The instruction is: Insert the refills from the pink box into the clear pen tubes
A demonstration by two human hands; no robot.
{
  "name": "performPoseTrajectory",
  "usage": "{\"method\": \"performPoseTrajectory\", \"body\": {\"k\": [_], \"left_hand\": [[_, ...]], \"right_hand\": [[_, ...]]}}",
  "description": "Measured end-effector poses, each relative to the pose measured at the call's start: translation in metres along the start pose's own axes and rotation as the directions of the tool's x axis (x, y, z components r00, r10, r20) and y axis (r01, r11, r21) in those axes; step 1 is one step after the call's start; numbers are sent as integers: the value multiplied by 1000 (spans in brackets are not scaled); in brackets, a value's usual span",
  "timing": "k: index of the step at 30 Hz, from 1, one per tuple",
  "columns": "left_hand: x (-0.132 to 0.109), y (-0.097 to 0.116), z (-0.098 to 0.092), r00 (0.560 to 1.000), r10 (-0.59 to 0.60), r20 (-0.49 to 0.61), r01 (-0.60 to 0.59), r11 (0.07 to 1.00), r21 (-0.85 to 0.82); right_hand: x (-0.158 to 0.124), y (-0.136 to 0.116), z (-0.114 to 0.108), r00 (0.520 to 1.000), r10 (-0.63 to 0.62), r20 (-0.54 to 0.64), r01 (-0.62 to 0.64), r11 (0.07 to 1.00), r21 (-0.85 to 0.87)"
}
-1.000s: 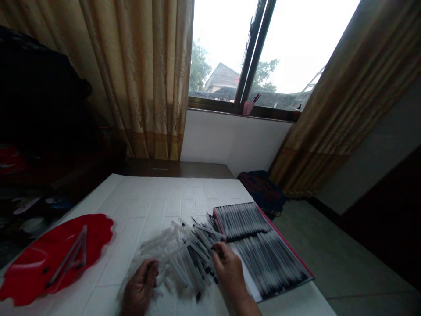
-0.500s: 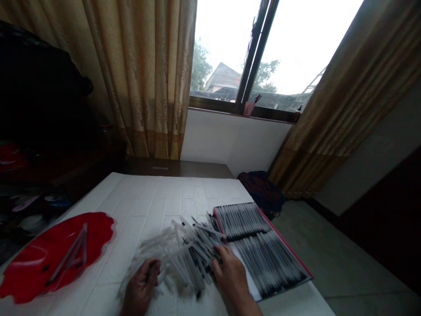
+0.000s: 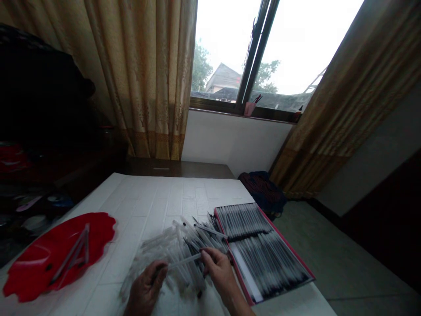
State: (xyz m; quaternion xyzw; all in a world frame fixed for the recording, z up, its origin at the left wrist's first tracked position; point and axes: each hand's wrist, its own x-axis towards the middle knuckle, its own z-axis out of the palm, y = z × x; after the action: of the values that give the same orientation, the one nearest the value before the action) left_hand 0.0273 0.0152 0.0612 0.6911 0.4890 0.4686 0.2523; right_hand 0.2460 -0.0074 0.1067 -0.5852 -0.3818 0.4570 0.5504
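My left hand (image 3: 148, 283) is closed in a pinch on one end of a clear pen barrel (image 3: 184, 261). My right hand (image 3: 219, 273) has its thumb and fingers pressed together at the barrel's other end, so the barrel spans the gap between both hands. Whether the right fingers also hold a smaller part is too blurred to tell. Just beyond and below the hands lies a loose pile of clear barrels and dark-tipped pen parts (image 3: 190, 235). Right of the pile, a red-edged box (image 3: 241, 281) holds two rows of pens (image 3: 271, 259) packed side by side.
A red wavy-rimmed plate (image 3: 29, 259) with a few pen pieces (image 3: 75, 254) rests at the left of the white brick-patterned table (image 3: 131, 193). A low brown cabinet (image 3: 204, 169) and dark folded cloth (image 3: 263, 191) stand past the table's far edge.
My right hand has moved from the pile's right side, near the box, to the free end of the barrel. My left hand has shifted slightly right, still holding the barrel.
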Motion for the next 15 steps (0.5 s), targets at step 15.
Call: {"method": "performPoseTrajectory", "body": {"k": [15], "left_hand": [[0,9,-1,986,135,98,-130,990,-57]], "right_hand": [[-2,5,2,998,52,-18,-49,989,137]]}}
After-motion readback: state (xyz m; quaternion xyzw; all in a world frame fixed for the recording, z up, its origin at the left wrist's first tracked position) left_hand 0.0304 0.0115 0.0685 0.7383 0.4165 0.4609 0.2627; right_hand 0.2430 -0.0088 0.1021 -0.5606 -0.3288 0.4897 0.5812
